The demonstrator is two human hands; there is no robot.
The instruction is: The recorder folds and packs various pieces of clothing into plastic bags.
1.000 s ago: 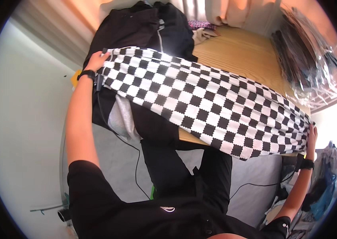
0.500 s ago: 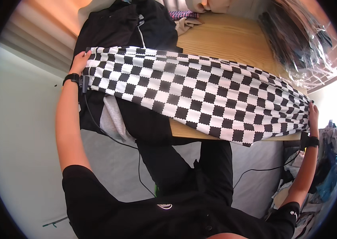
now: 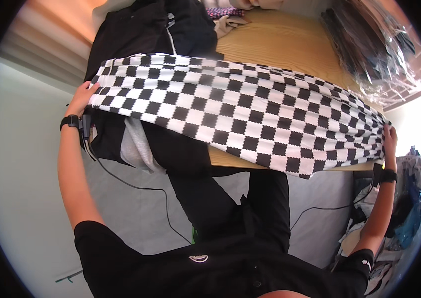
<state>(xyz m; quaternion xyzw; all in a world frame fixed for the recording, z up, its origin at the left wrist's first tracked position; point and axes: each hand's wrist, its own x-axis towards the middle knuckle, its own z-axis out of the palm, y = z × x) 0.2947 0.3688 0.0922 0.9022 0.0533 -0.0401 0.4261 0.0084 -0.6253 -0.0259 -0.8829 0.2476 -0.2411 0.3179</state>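
A black-and-white checkered cloth is stretched sideways across the front of the wooden table, with folds gathering toward both ends. My left hand grips its left end, fingers closed at the edge. At the far right, my right hand pinches the bunched other end; its fingertips are partly hidden. The near edge of the cloth sags in a point past the table's front edge. Beneath its left part lie black garments with a pale drawstring, and a light grey piece of fabric shows among them.
Bare wood of the table shows behind the cloth. Clothes in clear plastic are stacked at the back right. A patterned folded cloth and a beige one lie at the back. Bagged items crowd the right side. Cables hang from both wrists.
My left hand has moved left and slightly down, and the cloth's left end has followed, changing from a squared edge to a gathered one. My right hand has hardly moved.
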